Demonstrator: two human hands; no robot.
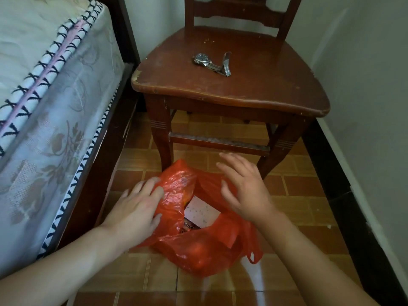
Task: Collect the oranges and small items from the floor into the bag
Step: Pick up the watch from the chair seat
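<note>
A red-orange plastic bag [198,246] lies open on the tiled floor in front of the chair. Inside its mouth I see a pale pink card or small box [202,212] and a dark patterned item beneath it. Round orange shapes bulge through the bag's lower side [198,250]. My left hand [136,206] rests on the bag's left rim with fingers spread and fairly straight. My right hand [242,186] hovers over the bag's right rim, fingers spread and loose, holding nothing.
A brown wooden chair [231,89] stands just behind the bag, with a metal wristwatch [209,61] on its seat. A bed with a floral mattress [44,107] runs along the left. A wall with dark skirting [353,195] closes the right side.
</note>
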